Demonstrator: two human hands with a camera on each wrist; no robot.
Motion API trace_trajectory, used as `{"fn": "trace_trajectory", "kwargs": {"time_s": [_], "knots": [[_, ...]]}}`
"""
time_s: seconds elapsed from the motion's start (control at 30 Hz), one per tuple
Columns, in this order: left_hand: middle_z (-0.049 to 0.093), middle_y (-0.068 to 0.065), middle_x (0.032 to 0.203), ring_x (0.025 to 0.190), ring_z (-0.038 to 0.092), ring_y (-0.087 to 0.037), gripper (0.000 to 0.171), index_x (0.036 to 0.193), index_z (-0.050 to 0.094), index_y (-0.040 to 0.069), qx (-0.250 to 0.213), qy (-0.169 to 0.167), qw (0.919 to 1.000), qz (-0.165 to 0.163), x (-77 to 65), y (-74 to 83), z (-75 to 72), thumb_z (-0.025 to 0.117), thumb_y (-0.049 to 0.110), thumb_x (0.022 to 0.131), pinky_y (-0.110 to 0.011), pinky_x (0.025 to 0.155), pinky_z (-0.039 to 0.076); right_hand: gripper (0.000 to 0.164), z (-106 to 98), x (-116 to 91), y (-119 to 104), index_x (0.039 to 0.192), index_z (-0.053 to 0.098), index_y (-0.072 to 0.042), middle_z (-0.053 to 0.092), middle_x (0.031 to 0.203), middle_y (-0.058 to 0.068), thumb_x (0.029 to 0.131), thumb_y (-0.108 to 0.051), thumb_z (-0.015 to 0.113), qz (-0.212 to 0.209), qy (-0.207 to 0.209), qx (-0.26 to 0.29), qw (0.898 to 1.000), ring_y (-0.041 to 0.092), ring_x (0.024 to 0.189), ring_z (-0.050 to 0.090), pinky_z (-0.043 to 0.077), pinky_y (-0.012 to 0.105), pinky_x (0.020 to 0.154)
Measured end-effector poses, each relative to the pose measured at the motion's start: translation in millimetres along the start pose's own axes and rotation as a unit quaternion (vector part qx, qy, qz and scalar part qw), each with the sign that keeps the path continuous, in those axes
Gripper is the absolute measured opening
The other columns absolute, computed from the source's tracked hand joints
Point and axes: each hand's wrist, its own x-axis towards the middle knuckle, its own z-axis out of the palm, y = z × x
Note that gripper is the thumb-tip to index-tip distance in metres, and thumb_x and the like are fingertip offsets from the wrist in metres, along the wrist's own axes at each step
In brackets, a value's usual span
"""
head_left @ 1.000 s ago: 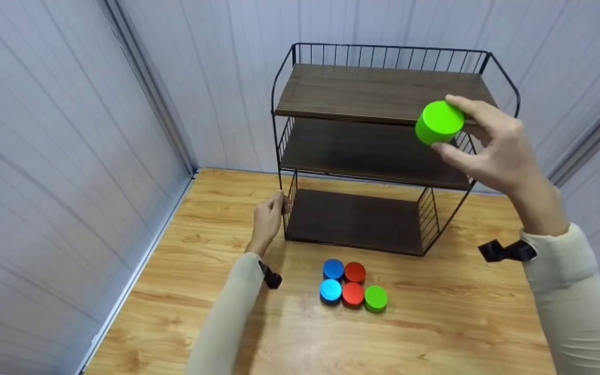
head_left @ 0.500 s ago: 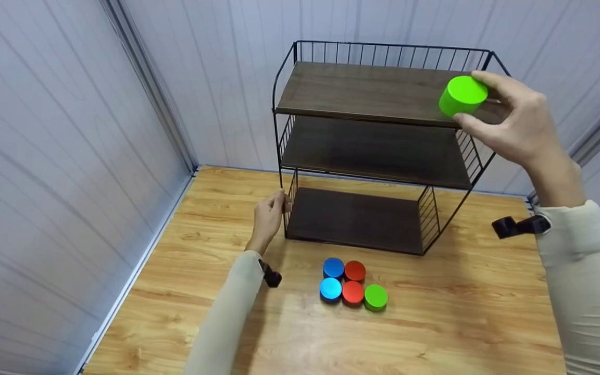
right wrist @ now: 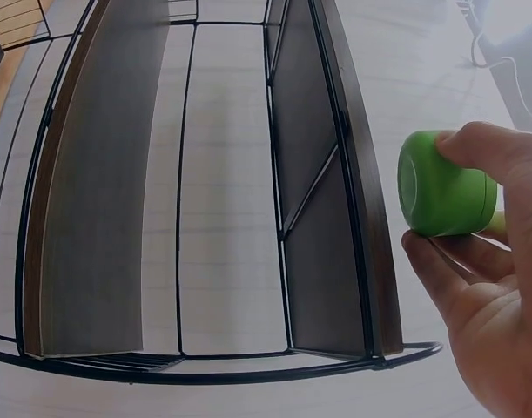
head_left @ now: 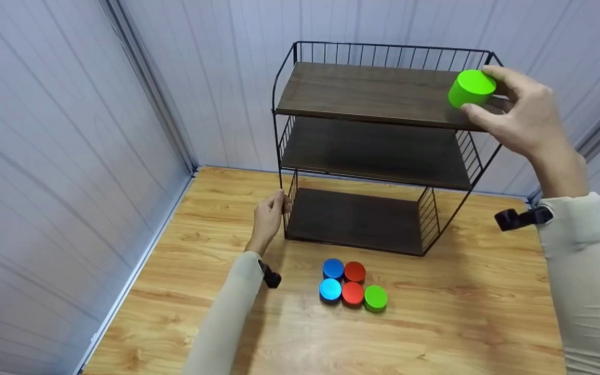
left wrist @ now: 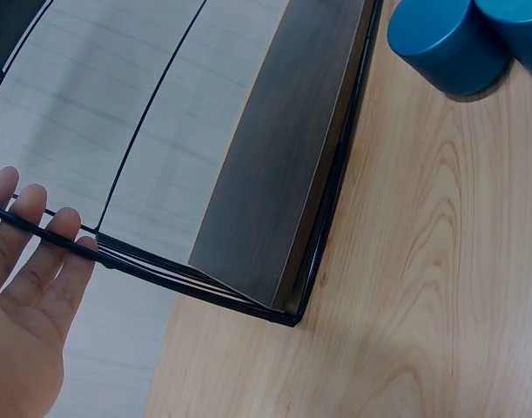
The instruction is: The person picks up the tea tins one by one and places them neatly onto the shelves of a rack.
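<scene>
Clearly, the biggest thing here is the three-tier rack of black metal wire and dark wood boards (head_left: 373,152), a single one, standing on the pale wood-grain surface (head_left: 175,323). At its eight o'clock a left hand (head_left: 269,212) has its fingers loosely curled round a wire upright, I'd guess to steady the frame. At its two o'clock a right hand (head_left: 526,112) grips a bright green, smooth, squat cylinder (head_left: 472,88) between thumb and fingers — upright, close over the right end of the top board (head_left: 367,91), apparently not touching it. So the step in hand looks like placing it there; the next move calls for lowering it level, then letting go. Counting cylinders, I make six: the held one, plus five at the rack's six o'clock — two blue cylinders (head_left: 330,289), two red cylinders (head_left: 353,294) and one more green cylinder (head_left: 375,298).
</scene>
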Motion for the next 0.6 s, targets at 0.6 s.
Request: {"fn": "trace_trajectory", "kwargs": {"time_s": [0.6], "knots": [[0.069, -0.025, 0.084, 0.08, 0.065, -0.041, 0.046, 0.083, 0.071, 0.01, 0.002, 0.001, 1.0, 0.006, 0.8, -1.3, -0.4, 0.046, 0.037, 0.111, -0.026, 0.072, 0.049, 0.066, 1.0, -1.1, 7.8, 0.15, 0.049, -0.004, 0.054, 0.144, 0.022, 0.094, -0.026, 0.076, 0.039, -0.035, -0.058, 0.997, 0.015, 0.12, 0.063, 0.049, 0.014, 0.1]]}}
